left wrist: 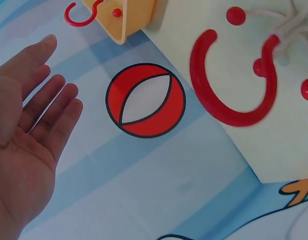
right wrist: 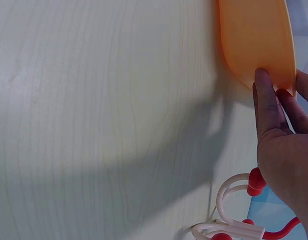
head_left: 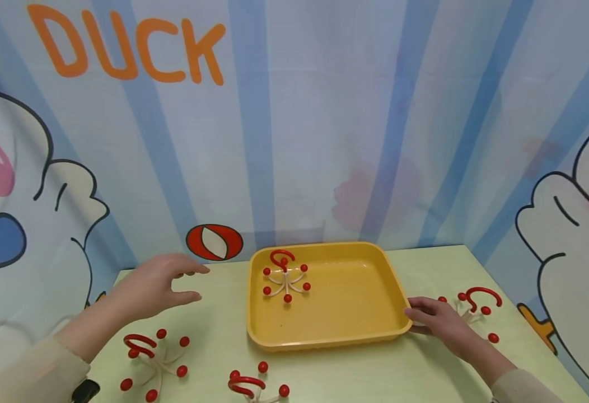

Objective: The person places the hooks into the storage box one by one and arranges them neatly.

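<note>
Head view, right hand: yellow tray being pinched at its right end
Left hand: fingers being held apart, tray lying rightward

The person's left forearm slants up and inward from a pale sleeve, and the left hand hangs in midair before me, fingers loosely bent, thumb apart from them. Opposite, the right forearm angles inward, its hand lower. That right hand is drawn into a pinch, though some fingertips are hidden, so I can't say how each one lies.
</note>
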Action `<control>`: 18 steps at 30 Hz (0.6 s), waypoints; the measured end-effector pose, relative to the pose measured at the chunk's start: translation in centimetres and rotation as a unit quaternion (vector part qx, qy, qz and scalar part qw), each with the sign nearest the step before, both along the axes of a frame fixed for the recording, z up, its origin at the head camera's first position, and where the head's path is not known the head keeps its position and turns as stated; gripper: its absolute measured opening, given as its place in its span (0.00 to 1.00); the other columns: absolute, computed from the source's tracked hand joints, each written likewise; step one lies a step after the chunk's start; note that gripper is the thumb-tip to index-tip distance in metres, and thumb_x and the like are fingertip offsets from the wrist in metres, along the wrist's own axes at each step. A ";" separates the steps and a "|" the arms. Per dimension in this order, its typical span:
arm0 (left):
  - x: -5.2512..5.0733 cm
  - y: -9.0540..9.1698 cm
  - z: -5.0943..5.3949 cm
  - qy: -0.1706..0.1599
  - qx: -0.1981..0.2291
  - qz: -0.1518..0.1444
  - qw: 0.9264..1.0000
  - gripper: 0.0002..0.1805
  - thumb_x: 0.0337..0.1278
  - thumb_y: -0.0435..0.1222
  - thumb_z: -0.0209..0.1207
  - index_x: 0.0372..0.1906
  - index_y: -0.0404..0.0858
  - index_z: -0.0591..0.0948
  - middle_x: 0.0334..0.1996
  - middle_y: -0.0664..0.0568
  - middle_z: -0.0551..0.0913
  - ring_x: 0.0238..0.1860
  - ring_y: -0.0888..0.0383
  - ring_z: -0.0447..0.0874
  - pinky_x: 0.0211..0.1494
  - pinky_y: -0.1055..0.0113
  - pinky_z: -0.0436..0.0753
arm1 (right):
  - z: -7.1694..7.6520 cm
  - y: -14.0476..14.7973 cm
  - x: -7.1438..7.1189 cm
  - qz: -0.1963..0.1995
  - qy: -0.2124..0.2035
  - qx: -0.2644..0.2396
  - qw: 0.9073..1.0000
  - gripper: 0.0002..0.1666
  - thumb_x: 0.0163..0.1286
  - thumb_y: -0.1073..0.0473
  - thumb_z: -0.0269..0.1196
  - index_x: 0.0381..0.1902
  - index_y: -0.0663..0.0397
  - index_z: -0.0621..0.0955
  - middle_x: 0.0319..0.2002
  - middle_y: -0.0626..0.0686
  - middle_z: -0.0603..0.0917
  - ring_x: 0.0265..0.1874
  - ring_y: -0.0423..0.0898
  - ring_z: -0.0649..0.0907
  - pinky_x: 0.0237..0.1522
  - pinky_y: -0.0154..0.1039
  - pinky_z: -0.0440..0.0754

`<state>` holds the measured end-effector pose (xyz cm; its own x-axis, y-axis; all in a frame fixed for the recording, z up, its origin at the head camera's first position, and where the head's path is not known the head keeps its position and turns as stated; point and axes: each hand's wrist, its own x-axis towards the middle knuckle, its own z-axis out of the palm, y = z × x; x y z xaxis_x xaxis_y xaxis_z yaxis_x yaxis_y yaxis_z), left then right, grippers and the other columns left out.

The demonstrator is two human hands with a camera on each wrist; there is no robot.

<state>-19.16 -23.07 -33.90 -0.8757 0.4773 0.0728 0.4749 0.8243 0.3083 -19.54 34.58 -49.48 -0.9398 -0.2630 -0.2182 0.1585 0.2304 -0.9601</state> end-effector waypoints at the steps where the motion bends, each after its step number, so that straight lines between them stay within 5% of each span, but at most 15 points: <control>1: 0.3 -0.4 0.0 0.002 0.000 0.002 1.000 0.24 0.59 0.43 0.77 0.60 0.43 0.88 0.53 0.53 0.89 0.51 0.49 0.86 0.52 0.50 0.89 | 0.0 0.0 0.0 0.001 0.000 0.000 1.000 0.37 0.83 0.55 0.62 0.74 0.80 0.67 0.65 0.70 0.80 0.57 0.53 0.88 0.57 0.48 0.88; 10: 3.1 -4.4 -0.6 0.034 -0.003 0.004 0.999 0.26 0.52 0.41 0.81 0.58 0.43 0.88 0.54 0.52 0.89 0.52 0.48 0.87 0.50 0.50 0.90 | -0.2 -0.1 0.0 0.000 0.002 0.000 1.000 0.37 0.83 0.55 0.62 0.74 0.80 0.67 0.65 0.70 0.80 0.56 0.52 0.88 0.56 0.47 0.88; 18: 4.5 -6.6 -1.1 0.021 -0.007 0.032 0.999 0.30 0.49 0.44 0.82 0.60 0.45 0.88 0.56 0.52 0.88 0.56 0.45 0.87 0.53 0.46 0.89 | -0.1 0.1 0.1 0.000 0.002 -0.002 1.000 0.36 0.83 0.55 0.62 0.74 0.80 0.67 0.65 0.70 0.80 0.56 0.52 0.88 0.57 0.47 0.88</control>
